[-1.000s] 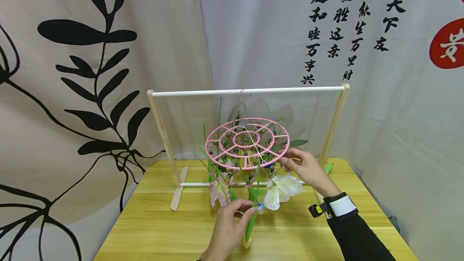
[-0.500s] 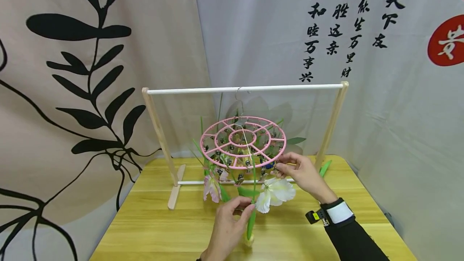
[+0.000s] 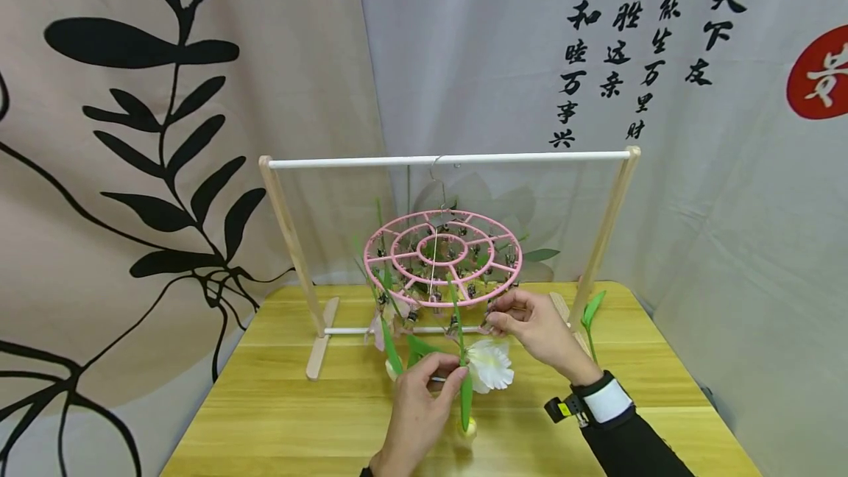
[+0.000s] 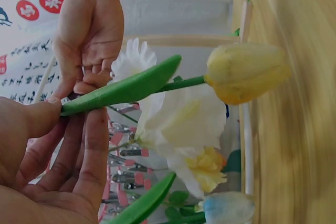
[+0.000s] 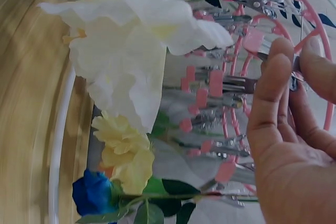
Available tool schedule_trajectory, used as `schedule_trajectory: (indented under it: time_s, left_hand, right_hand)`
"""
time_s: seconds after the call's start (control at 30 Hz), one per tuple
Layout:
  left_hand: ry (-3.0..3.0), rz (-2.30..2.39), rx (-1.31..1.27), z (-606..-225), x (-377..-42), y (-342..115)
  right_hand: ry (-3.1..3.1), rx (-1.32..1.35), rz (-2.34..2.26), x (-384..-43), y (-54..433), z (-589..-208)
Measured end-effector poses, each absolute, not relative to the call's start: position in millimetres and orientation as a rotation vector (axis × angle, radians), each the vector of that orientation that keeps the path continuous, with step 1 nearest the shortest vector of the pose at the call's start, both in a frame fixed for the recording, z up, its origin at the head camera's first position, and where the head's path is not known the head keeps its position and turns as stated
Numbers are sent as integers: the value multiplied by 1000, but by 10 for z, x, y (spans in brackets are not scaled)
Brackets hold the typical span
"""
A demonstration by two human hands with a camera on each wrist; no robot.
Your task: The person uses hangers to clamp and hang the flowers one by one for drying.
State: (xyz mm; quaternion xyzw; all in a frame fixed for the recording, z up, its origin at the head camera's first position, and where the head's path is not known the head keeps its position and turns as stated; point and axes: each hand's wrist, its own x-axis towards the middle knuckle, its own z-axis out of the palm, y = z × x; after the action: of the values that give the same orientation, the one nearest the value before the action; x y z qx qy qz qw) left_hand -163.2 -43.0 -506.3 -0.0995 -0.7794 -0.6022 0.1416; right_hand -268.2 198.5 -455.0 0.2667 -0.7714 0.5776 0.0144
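Note:
A pink round clip hanger [image 3: 366, 260] hangs by a metal hook, with flowers dangling from its clips. My left hand [image 3: 420, 407] pinches the green stem of a pale yellow tulip [image 4: 247, 72], bloom downward; its stem reaches up to the hanger's front edge. At the front right of the ring, my right hand [image 3: 539, 330] grips a metal clip [image 5: 257, 43] with pink tips between thumb and fingers. A large white flower [image 5: 115, 61] hangs between the hands. In the right wrist view, a yellow flower [image 5: 126, 156] and a blue rose [image 5: 94, 195] hang lower down.
A stand with a white top bar [image 3: 530, 157] and wooden legs [image 3: 608, 234] carries the hanger on the wooden table [image 3: 285, 418]. A pink flower [image 3: 377, 333] hangs at the left. A green stem with a leaf [image 3: 593, 309] lies by the right leg.
The hanger has turned, its front side swinging left and carrying the white flower along. My right hand has moved left with the clip; my left hand keeps hold of the tulip stem.

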Motion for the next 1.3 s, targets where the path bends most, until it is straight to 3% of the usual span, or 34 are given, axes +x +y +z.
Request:
schedule_trajectory:
  time_s: [0.5, 1.3]
  left_hand:
    - [-2122, -1888, -351, -5043, -1615, -380]
    - [-2189, -1925, -163, -5124, -1689, -412]
  right_hand:
    - [-2364, 901, 1800, -2552, 1680, -4605]
    - [-2303, 823, 1749, -2456, 1498, -4583]
